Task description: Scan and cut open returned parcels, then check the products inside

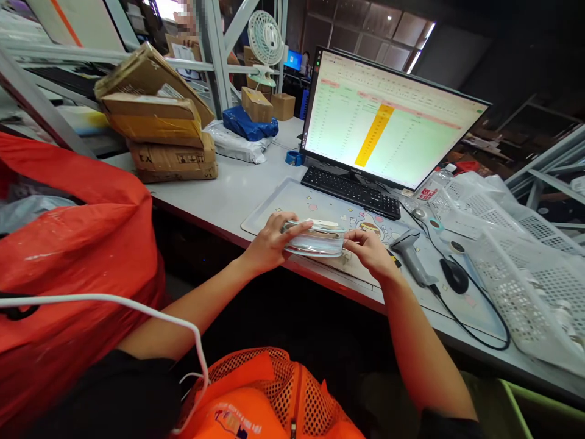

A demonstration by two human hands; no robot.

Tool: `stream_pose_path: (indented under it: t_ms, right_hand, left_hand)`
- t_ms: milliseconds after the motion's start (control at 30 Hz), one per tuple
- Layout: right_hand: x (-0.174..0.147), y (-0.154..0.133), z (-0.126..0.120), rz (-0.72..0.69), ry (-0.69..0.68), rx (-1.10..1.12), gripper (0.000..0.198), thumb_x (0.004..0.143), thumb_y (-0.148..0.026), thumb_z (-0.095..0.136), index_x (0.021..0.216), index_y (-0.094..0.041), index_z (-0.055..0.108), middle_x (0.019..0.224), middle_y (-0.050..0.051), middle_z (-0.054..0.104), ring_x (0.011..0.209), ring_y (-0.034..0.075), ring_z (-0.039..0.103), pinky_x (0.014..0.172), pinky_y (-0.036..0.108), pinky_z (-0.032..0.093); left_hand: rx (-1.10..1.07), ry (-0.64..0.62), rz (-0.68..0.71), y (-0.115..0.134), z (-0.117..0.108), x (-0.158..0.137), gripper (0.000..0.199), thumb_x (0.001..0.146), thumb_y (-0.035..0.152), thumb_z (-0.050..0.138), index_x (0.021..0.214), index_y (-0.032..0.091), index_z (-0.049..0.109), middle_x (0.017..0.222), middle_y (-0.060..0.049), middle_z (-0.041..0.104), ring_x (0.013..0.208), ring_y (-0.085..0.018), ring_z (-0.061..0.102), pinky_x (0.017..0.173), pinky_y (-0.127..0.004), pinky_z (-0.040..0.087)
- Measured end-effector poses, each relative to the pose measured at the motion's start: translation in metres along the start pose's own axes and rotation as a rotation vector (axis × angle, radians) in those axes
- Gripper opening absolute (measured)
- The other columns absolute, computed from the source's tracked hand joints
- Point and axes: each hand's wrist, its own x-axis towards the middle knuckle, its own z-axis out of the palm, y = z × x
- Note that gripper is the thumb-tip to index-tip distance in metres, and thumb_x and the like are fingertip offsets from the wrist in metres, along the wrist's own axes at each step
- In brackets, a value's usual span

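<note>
My left hand (273, 242) grips the left side of a wide, round, see-through thing that looks like a roll of clear tape (315, 245), with the fingers over its top and side. It is held over the front edge of the desk. At the right side of the roll, the thumb and fingertips of my right hand (368, 251) are pinched together on its edge. Under and behind the roll lies a patterned desk mat (286, 201). A grey barcode scanner (414, 259) rests just right of my right hand.
Beyond the mat stand a black keyboard (350, 192) and a monitor (388, 122). A mouse (454, 275) and white plastic baskets (516, 299) are at the right. Cardboard boxes (171, 160) are stacked at the left, near bagged parcels (242, 141) and a large red bag (73, 244). A person is partly visible behind the frame.
</note>
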Motion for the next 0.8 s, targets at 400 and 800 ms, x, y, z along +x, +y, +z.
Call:
stream_pose_path:
  t_ms: [400, 800]
  right_hand:
    - [-0.028, -0.021, 0.005, -0.194, -0.021, -0.443, 0.033, 0.097, -0.039, 0.048, 0.067, -0.025, 0.046, 0.064, 0.000, 0.054, 0.064, 0.017, 0.046, 0.063, 0.032, 0.033]
    - [-0.060, -0.051, -0.009, -0.365, -0.067, -0.001, 0.041, 0.098, -0.055, 0.059, 0.070, -0.025, 0.055, 0.069, 0.002, 0.055, 0.068, 0.019, 0.050, 0.067, 0.033, 0.042]
  left_hand:
    - [0.010, -0.018, -0.058, 0.014, 0.005, -0.002, 0.106, 0.089, 0.004, 0.068, 0.171, 0.050, 0.019, 0.137, -0.012, 0.049, 0.125, -0.033, 0.050, 0.105, -0.054, 0.054]
    - [-0.533, 0.147, -0.262, -0.008, 0.033, -0.003, 0.097, 0.089, 0.060, 0.079, 0.164, 0.031, 0.025, 0.160, -0.020, 0.045, 0.144, -0.036, 0.052, 0.119, -0.059, 0.046]
